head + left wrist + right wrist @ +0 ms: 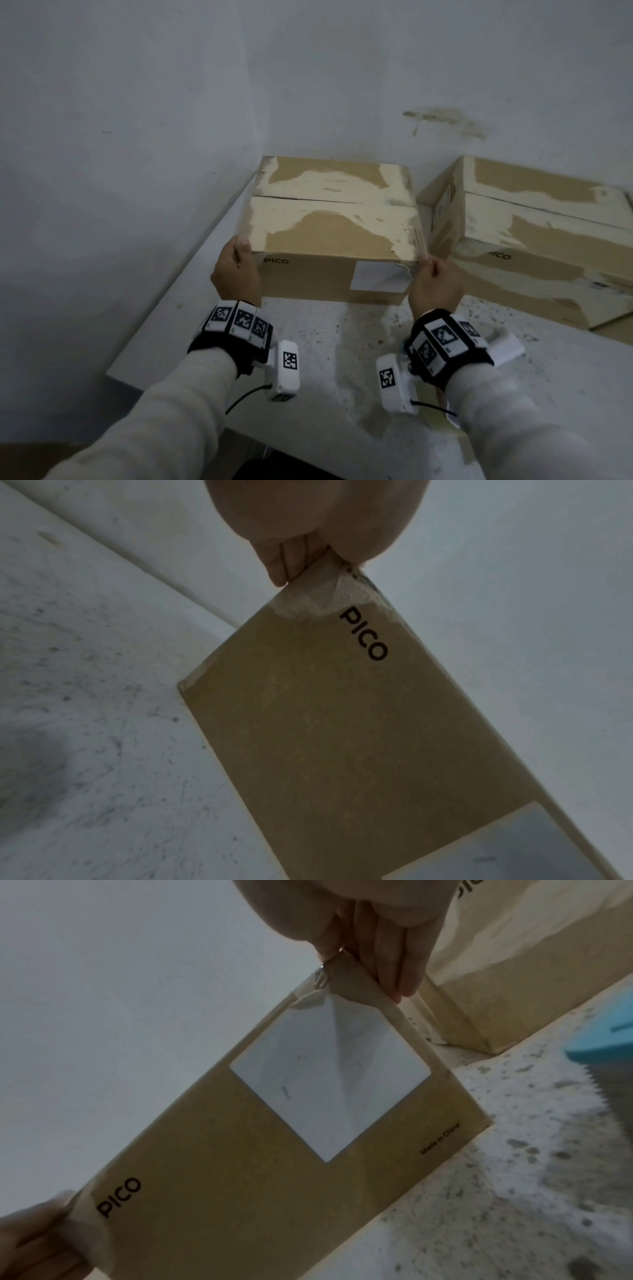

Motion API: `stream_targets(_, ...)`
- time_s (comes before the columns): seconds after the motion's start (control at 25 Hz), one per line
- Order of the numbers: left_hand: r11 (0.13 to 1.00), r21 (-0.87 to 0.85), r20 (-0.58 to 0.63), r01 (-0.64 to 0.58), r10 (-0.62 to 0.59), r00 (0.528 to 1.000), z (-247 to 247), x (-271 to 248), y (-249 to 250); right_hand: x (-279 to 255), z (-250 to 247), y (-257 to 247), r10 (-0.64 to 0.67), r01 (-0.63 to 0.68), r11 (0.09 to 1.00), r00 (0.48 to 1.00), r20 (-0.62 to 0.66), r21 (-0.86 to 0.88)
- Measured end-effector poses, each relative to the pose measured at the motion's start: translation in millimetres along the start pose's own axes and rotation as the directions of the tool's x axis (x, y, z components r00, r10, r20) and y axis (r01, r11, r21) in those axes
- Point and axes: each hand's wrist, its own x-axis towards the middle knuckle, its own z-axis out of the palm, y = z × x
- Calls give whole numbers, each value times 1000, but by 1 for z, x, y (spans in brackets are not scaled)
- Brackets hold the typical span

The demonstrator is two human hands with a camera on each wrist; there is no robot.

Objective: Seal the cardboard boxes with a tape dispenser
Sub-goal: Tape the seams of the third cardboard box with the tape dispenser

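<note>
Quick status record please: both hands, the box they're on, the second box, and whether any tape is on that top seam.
left hand: grips the near left corner of the PICO box
right hand: grips its near right corner
top seam: flaps closed, no fresh tape visible
second box: right, beside it
surface: speckled table
tape dispenser: not clearly visible

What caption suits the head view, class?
Both hands, left and right, grip the near box by its front corners on the table.
</note>
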Motion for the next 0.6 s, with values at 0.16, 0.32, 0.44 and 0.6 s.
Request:
stream_targets(0.16,999,-7,-9,52,-52,999,-5,4,1,0,-3,0,19,-20,1000,1000,12,18)
stream_targets(0.32,994,33,88,107,-109,990,-10,33,6,21,-5,-3,164,-181,968,981,106,171)
stream_targets(0.44,989,-80,336,127,-93,937,-3,53,9,38,1,-11,133,-191,964,949,287,184)
stream_targets(0.6,992,18,537,126,-116,836,7,69,14,37,5,-23,60,-195,944,893,445,264)
